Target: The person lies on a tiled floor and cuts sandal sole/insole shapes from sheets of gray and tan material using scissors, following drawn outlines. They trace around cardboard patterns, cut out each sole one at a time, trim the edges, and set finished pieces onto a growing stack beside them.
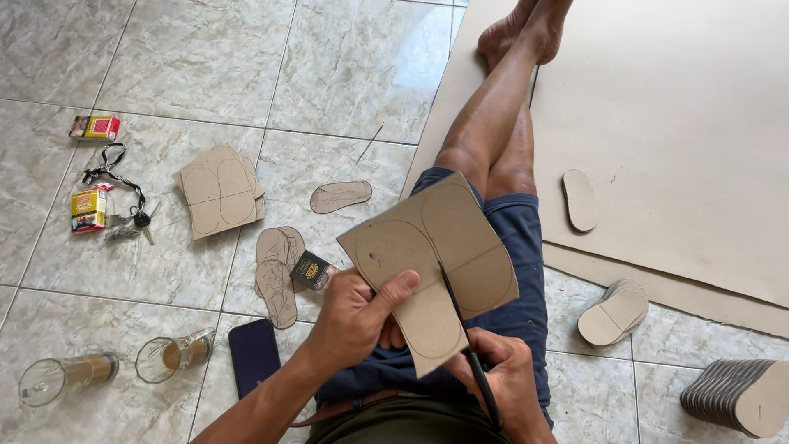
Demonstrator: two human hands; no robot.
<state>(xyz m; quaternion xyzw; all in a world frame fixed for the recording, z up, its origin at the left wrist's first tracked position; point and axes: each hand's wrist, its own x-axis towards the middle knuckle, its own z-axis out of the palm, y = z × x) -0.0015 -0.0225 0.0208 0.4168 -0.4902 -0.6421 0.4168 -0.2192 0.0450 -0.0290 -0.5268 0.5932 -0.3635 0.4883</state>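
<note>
Red-yellow packets (90, 168) beside keys (136, 222)

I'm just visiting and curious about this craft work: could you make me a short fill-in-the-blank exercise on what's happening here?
1. The left hand holds a cardboard piece marked with ____-shaped outlines.
2. The right hand cuts it with ____.
3. Two glass mugs lie on their ____ on the tiled floor.
4. The dark phone lies beside the person's ____ arm.

Answers: sole; scissors; sides; left

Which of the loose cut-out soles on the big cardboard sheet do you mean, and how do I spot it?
Start at the large cardboard sheet on the floor right of the person's legs. Near its lower left part lies one sole cut-out, pale, flat and alone. The stacked soles nearby sit off the sheet, on the tiles.
</note>
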